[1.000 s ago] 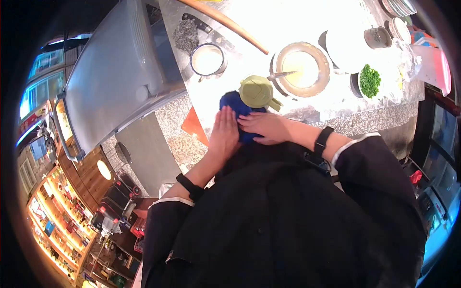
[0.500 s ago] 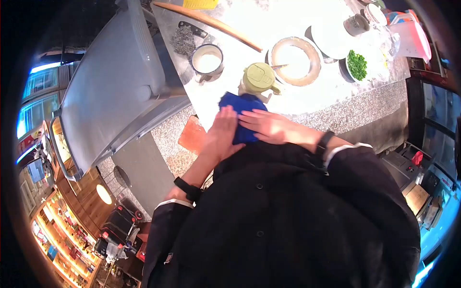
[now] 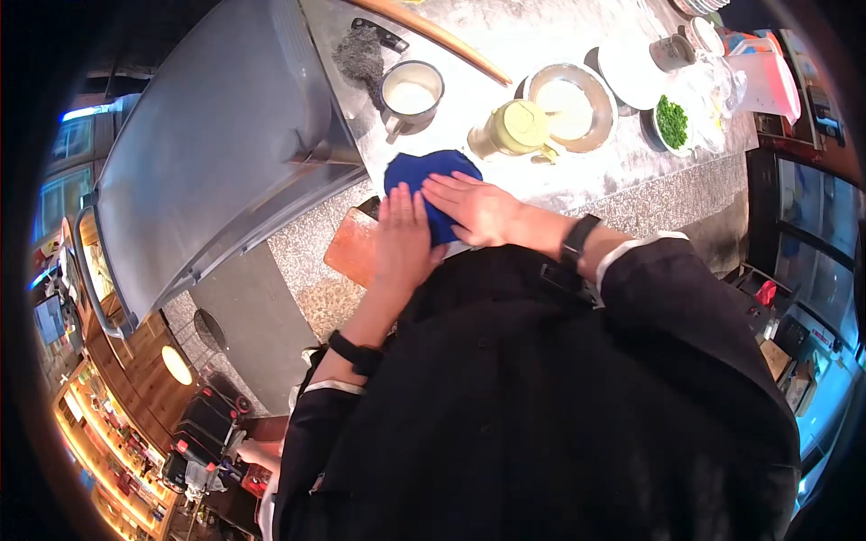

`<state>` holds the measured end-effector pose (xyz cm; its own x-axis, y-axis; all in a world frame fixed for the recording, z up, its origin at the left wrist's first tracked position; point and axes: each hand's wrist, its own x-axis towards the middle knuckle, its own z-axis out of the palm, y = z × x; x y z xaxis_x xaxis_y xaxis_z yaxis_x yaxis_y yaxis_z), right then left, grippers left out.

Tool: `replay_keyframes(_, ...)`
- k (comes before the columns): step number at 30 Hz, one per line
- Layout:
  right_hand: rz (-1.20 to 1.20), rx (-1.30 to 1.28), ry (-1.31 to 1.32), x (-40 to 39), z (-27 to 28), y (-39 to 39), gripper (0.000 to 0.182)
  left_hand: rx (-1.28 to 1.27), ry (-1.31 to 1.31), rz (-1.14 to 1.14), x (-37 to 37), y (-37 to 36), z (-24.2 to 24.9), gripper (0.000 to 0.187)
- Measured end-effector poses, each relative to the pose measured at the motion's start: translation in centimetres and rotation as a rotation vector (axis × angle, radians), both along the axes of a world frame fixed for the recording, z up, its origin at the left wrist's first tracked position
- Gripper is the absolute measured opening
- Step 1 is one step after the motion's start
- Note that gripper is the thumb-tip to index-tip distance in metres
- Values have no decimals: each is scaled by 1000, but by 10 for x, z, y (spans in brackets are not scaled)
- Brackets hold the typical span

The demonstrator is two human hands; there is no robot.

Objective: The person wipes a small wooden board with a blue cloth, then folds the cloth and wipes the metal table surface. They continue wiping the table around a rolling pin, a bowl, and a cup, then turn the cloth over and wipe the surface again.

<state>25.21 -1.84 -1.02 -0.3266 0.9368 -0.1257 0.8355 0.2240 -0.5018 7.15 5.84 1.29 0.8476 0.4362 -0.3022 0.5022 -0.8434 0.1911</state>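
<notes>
A folded blue cloth (image 3: 417,169) lies on the near edge of the floury worktop (image 3: 505,189). Flat on its left part is my left hand (image 3: 404,239), fingers stretched out. My right hand (image 3: 478,209) presses on the cloth's right part, its fingers also straight and close to the left ones. Just beyond the cloth is a jug with a pale green lid (image 3: 521,126). A metal mug (image 3: 412,93) with something white in it stands to the left of the jug. Behind the jug sits a metal bowl (image 3: 606,117) with white contents.
A wooden rolling pin (image 3: 451,43), a black-handled knife (image 3: 381,34) and a grey scouring pad (image 3: 359,59) lie at the back. Chopped greens (image 3: 672,123) fill a bowl on the right. A large grey metal casing (image 3: 207,153) borders the left. Another person's hand (image 3: 259,453) shows lower left.
Both hands and the blue cloth have shifted a little left in view, and my view has tilted. The jug now appears more from its side.
</notes>
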Motion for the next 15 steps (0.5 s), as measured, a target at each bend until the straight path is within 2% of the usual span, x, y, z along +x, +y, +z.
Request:
replay_keyframes(2, 2, -15, 0, -16, 1, 22, 72, 9, 8, 23, -4, 11, 3, 97)
replay_keyframes(4, -45, 2, 31, -30, 3, 32, 72, 24, 148, 106, -5, 22, 7, 98)
replay_keyframes(6, -89, 8, 68, -34, 6, 23, 72, 23, 215, 38, -7, 24, 14, 98)
replay_keyframes(8, -55, -37, 99, -19, 8, 1, 70, 43, 293, -230, -3, 15, 24, 98)
replay_keyframes(9, -21, -3, 72, -7, 6, -18, 71, -58, 106, -235, -10, 4, 8, 99)
replay_keyframes(10, 14, 27, 44, 7, 4, -40, 71, -143, -39, -300, -8, -4, 3, 83)
replay_keyframes(12, 9, -143, 3, 28, 20, -78, 70, -64, -287, -516, 5, -17, -25, 59)
replay_keyframes(13, 16, -194, -14, 36, 26, -93, 69, -70, -289, -508, 16, -21, -28, 59)
replay_keyframes(15, 11, -291, -43, 40, 33, -98, 68, -84, -392, -619, 35, -27, -33, 45)
